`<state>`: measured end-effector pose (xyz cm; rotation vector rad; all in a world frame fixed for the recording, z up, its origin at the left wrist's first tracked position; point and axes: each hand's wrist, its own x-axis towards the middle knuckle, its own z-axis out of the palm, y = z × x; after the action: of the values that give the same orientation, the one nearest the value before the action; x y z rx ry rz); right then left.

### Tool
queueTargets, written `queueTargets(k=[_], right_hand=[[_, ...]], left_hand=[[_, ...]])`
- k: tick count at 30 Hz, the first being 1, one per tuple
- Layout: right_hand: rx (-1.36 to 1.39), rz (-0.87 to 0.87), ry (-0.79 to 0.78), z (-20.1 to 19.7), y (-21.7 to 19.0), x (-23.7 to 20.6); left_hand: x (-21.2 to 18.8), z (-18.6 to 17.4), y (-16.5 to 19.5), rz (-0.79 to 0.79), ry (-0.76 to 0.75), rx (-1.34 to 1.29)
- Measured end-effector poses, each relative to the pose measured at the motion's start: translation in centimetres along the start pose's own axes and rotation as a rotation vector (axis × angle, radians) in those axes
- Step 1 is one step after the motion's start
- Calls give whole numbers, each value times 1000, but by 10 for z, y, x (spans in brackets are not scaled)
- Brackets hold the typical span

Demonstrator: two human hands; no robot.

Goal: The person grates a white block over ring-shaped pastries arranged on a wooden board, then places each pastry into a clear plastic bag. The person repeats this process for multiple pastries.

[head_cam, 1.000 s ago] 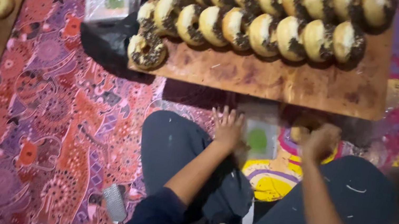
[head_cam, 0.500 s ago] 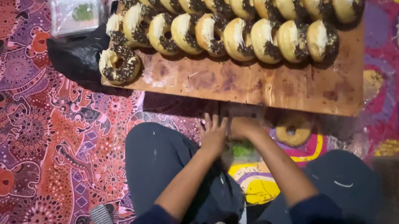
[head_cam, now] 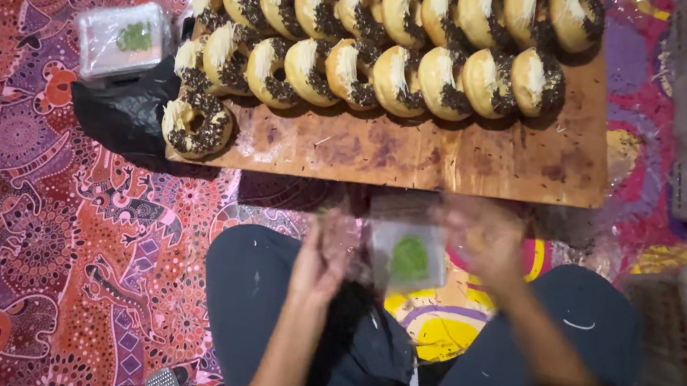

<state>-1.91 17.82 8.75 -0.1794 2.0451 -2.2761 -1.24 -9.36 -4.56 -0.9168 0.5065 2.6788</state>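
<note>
left hand (head_cam: 324,254) lying open, just left of clear bag (head_cam: 407,256) | right hand (head_cam: 483,238) gripping bag's right edge, nearer | both sitting below doughnut board (head_cam: 423,155)

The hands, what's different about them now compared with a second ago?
The hands have drawn apart: the left hand and right hand, close together half a second ago, now flank a clear plastic packet with a green label, both blurred by motion; whether either has a grip on it is unclear. The doughnuts remain in their rows on the wooden board.
</note>
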Motion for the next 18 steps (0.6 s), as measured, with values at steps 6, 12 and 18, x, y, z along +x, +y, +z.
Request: queueTargets(k=[6,12,18], right_hand=[[-915,274,759,-106,0,158],[-838,261,683,-116,3,143],[-862,-110,374,-150,5,-4]], left_hand=[[-13,-10,19,4,-83,-42],[-25,-6,15,19,-23,-40],[-49,-5,24,6,-34,-76]])
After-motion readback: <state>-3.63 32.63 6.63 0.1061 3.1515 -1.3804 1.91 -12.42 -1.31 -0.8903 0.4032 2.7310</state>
